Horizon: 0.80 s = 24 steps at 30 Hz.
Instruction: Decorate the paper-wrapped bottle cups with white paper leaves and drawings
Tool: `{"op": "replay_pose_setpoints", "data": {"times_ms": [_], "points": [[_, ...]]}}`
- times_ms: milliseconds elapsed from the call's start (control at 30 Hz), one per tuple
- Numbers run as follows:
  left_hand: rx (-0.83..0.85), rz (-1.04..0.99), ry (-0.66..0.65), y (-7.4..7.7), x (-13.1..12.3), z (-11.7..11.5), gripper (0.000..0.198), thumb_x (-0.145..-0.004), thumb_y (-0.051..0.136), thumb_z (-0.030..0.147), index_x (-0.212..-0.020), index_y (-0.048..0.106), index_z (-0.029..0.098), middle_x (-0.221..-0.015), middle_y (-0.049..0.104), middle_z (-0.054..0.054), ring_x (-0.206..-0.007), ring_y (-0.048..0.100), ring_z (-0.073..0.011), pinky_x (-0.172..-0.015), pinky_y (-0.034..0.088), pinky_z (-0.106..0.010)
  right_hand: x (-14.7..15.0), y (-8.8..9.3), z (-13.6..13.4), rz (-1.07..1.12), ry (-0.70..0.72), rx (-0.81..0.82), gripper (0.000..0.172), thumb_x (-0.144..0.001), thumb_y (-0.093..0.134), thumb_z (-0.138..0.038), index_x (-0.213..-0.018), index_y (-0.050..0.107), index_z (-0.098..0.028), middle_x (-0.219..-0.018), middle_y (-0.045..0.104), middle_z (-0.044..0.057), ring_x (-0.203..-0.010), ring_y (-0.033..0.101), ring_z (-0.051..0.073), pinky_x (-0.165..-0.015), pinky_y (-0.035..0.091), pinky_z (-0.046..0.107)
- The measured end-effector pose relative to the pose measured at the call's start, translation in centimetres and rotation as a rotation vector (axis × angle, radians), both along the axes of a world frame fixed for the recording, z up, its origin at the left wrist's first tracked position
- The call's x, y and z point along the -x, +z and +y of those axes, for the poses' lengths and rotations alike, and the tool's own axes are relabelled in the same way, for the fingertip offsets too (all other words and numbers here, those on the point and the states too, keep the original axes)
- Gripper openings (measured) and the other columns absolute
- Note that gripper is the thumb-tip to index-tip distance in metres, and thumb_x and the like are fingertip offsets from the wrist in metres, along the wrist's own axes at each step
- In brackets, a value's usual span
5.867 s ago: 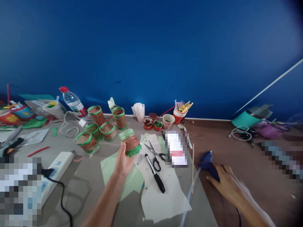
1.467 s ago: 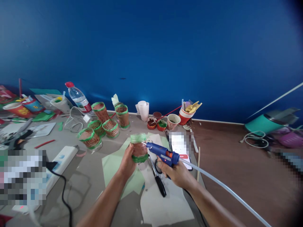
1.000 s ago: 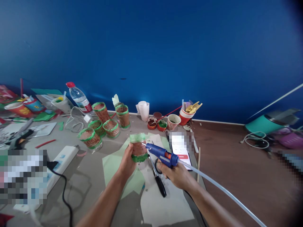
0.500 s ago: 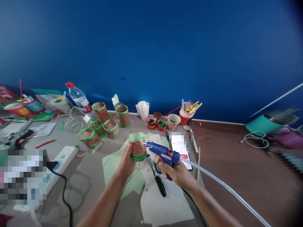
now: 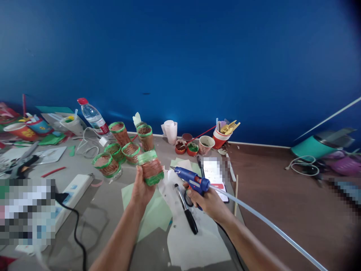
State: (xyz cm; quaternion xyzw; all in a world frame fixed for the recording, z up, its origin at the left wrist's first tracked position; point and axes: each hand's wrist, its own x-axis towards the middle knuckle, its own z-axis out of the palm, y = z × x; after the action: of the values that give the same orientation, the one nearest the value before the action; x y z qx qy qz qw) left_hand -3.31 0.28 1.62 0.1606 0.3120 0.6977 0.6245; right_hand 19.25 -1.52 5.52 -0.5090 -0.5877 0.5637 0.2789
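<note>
My left hand (image 5: 141, 188) is closed around a painted plastic cup (image 5: 151, 168), brown in the middle with green bands at both ends, held tilted above the papers. In my right hand (image 5: 207, 201) is a blue hot glue gun (image 5: 190, 178) with a long clear glue stick (image 5: 261, 216) trailing from its back. The gun's nozzle points left toward the cup, with a gap between them. Beneath lie a white paper sheet (image 5: 194, 246), a pale green sheet (image 5: 153, 220) and a black marker (image 5: 186, 210).
Several similar painted cups (image 5: 106, 165) stand at the back left, near a water bottle (image 5: 94, 117). Small paint pots (image 5: 193, 149) and a cup of utensils (image 5: 221, 137) line the wall. A phone (image 5: 213, 175) lies to the right, a power strip (image 5: 69, 201) to the left.
My left hand has moved left with the cup and tilted it, away from the nozzle. The glue gun has shifted slightly left and stays in my right hand.
</note>
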Motion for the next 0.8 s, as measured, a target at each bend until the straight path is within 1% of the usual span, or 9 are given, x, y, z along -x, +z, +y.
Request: {"op": "replay_pose_setpoints", "data": {"times_ms": [100, 167, 233, 333, 400, 500, 567, 700, 800], "points": [[-0.007, -0.024, 0.005, 0.1, 0.4, 0.1, 0.053, -0.079, 0.061, 0.060, -0.106, 0.067, 0.014, -0.100, 0.075, -0.009, -0.088, 0.072, -0.0241, -0.083, 0.057, -0.036, -0.1, 0.4, 0.1, 0.000, 0.000, -0.080, 0.041, -0.079, 0.062, -0.051, -0.103, 0.064, -0.017, -0.068, 0.059, 0.000, -0.057, 0.051, 0.013, -0.056, 0.044, 0.026], [-0.006, -0.033, 0.002, 0.3, 0.5, 0.1, 0.053, -0.080, 0.060, 0.060, -0.106, 0.067, 0.014, -0.101, 0.075, -0.010, -0.089, 0.072, -0.0242, -0.083, 0.057, -0.037, -0.1, 0.2, 0.1, 0.023, 0.019, -0.126, 0.040, -0.079, 0.063, -0.049, -0.103, 0.063, -0.018, -0.077, 0.063, 0.003, -0.063, 0.054, 0.014, -0.057, 0.045, 0.026], [-0.004, -0.025, 0.010, 0.5, 0.5, 0.1, 0.053, -0.078, 0.062, 0.060, -0.104, 0.068, 0.014, -0.100, 0.075, -0.009, -0.088, 0.072, -0.0245, -0.081, 0.058, -0.036, -0.1, -0.2, 0.1, 0.027, 0.028, -0.139, 0.038, -0.077, 0.066, -0.048, -0.101, 0.063, -0.018, -0.080, 0.065, 0.004, -0.066, 0.056, 0.016, -0.059, 0.046, 0.026], [-0.005, -0.015, 0.023, 0.7, 0.3, 0.0, 0.055, -0.076, 0.064, 0.061, -0.103, 0.069, 0.014, -0.098, 0.076, -0.009, -0.086, 0.072, -0.0246, -0.079, 0.059, -0.036, 0.1, -0.6, 0.1, 0.022, 0.016, -0.126, 0.035, -0.076, 0.067, -0.044, -0.100, 0.063, -0.018, -0.078, 0.064, 0.003, -0.065, 0.056, 0.016, -0.058, 0.047, 0.026], [-0.011, -0.029, 0.030, 0.8, 0.3, 0.0, 0.054, -0.078, 0.062, 0.061, -0.103, 0.068, 0.015, -0.098, 0.075, -0.010, -0.086, 0.072, -0.0243, -0.080, 0.058, -0.036, 0.1, -0.6, 0.1, 0.024, 0.006, -0.106, 0.033, -0.077, 0.066, -0.042, -0.100, 0.062, -0.018, -0.075, 0.063, 0.001, -0.060, 0.054, 0.014, -0.056, 0.046, 0.025], [-0.015, -0.057, 0.045, 0.7, 0.1, 0.0, 0.052, -0.081, 0.059, 0.060, -0.104, 0.068, 0.014, -0.097, 0.075, -0.010, -0.085, 0.072, -0.0237, -0.082, 0.058, -0.037, 0.1, 0.1, 0.3, 0.022, -0.004, -0.064, 0.031, -0.080, 0.061, -0.043, -0.098, 0.061, -0.017, -0.065, 0.057, -0.002, -0.054, 0.050, 0.012, -0.054, 0.044, 0.025], [-0.009, -0.063, 0.039, 0.7, 0.0, -0.1, 0.051, -0.081, 0.059, 0.059, -0.104, 0.068, 0.014, -0.096, 0.076, -0.009, -0.083, 0.072, -0.0232, -0.082, 0.058, -0.038, 0.0, 0.7, 0.4, 0.019, -0.020, -0.056, 0.032, -0.080, 0.060, -0.045, -0.096, 0.061, -0.017, -0.059, 0.055, -0.003, -0.053, 0.052, 0.013, -0.056, 0.046, 0.027], [-0.011, -0.062, 0.008, 0.8, -0.2, -0.1, 0.056, -0.078, 0.062, 0.061, -0.103, 0.069, 0.012, -0.096, 0.076, -0.010, -0.084, 0.072, -0.0234, -0.082, 0.058, -0.036, -0.3, 1.9, 0.7, -0.016, -0.022, -0.072, 0.030, -0.081, 0.058, -0.045, -0.094, 0.061, -0.018, -0.064, 0.059, 0.000, -0.063, 0.059, 0.017, -0.066, 0.049, 0.030], [-0.013, -0.073, -0.011, 0.8, -0.4, -0.1, 0.056, -0.077, 0.063, 0.061, -0.102, 0.069, 0.011, -0.096, 0.076, -0.010, -0.086, 0.072, -0.0234, -0.085, 0.057, -0.035, -0.9, 2.2, 1.0, -0.080, -0.044, -0.130, 0.029, -0.083, 0.054, -0.046, -0.094, 0.059, -0.019, -0.064, 0.058, 0.000, -0.063, 0.059, 0.018, -0.065, 0.049, 0.031]]}}
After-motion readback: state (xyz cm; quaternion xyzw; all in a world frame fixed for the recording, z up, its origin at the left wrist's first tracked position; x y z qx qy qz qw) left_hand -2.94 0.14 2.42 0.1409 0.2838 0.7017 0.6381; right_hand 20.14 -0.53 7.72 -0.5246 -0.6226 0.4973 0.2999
